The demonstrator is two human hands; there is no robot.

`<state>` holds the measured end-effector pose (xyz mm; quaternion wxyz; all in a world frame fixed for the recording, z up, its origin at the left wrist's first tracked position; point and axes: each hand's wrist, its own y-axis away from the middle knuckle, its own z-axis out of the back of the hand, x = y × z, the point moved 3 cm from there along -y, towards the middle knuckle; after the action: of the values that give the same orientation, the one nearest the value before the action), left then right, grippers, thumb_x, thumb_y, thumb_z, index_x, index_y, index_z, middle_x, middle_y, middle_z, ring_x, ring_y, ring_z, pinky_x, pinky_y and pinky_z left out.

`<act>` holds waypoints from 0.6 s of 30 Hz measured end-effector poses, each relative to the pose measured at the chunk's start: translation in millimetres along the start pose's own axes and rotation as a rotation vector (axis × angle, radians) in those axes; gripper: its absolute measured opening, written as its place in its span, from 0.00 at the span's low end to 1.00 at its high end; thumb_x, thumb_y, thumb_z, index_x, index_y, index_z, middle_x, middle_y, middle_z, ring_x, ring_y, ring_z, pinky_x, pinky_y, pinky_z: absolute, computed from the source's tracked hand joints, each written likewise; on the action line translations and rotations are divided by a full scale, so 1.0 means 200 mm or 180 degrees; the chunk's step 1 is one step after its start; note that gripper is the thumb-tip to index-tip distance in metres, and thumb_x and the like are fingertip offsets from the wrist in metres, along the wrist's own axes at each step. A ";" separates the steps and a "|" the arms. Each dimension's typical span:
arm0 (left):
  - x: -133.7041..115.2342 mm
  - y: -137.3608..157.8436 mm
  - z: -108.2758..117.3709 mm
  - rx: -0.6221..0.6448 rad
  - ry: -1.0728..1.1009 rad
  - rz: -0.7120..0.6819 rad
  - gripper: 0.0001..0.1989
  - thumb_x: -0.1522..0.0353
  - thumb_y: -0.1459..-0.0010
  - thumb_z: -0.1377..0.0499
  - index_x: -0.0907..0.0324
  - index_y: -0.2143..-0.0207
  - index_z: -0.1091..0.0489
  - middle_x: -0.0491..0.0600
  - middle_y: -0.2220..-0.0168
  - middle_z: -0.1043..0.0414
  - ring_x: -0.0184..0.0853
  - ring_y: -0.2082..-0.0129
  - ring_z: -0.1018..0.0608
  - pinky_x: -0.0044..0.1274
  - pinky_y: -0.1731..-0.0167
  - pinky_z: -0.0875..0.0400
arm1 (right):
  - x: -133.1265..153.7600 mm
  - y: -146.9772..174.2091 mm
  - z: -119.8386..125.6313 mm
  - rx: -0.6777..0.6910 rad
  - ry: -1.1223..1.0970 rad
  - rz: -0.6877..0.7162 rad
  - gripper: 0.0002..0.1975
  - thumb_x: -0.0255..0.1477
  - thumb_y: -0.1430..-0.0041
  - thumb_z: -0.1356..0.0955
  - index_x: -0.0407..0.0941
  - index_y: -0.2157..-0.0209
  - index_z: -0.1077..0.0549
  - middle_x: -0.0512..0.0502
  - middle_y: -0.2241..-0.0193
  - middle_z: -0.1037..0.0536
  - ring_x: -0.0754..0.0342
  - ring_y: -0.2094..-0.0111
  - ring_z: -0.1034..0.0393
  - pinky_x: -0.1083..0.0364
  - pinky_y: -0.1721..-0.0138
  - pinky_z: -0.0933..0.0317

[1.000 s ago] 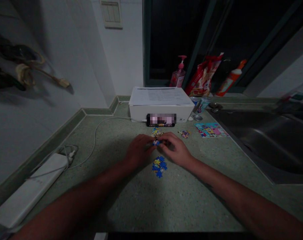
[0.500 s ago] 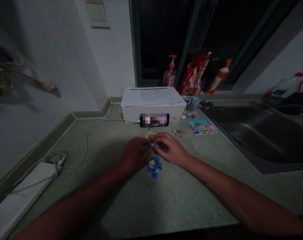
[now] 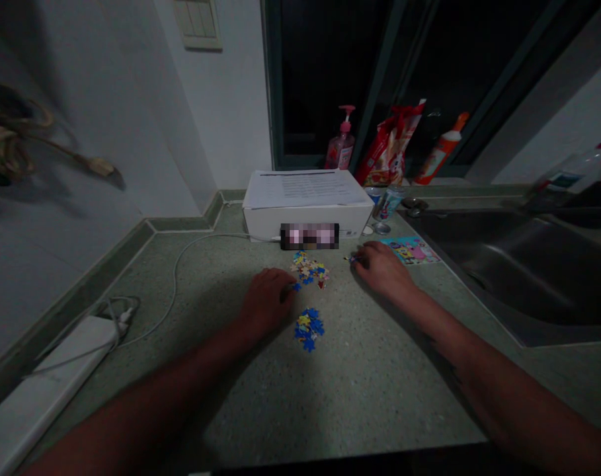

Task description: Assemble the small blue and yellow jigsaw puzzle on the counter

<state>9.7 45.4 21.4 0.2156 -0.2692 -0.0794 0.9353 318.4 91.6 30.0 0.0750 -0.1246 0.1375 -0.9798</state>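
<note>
A loose cluster of mixed puzzle pieces (image 3: 307, 267) lies on the bench (image 3: 360, 390), with a mostly blue pile (image 3: 309, 328) just nearer the person. The left hand (image 3: 268, 301) curls beside the cluster, a blue piece (image 3: 297, 287) at its fingertips; whether it grips that piece, I cannot tell. The right hand (image 3: 383, 270) bends over a small pile (image 3: 352, 258), its hold unclear too. A picture card (image 3: 422, 251) lies beyond it; behind the cluster, a phone (image 3: 309, 237) leans against a white box (image 3: 263, 221).
</note>
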 end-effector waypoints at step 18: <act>-0.02 0.00 0.00 0.0101 -0.0118 -0.0008 0.10 0.73 0.32 0.37 0.52 0.53 0.18 0.52 0.49 0.16 0.48 0.44 0.18 0.44 0.37 0.24 | 0.27 0.08 -0.14 -0.0063 -0.0638 0.0885 0.06 0.25 0.30 0.28 0.47 0.56 0.16 0.34 0.45 0.16 0.36 0.42 0.20 0.35 0.37 0.27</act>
<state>12.9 42.5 23.2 0.2194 -0.2482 -0.0689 0.9410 260.3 72.8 10.7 0.2218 -0.2022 0.1550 -0.9412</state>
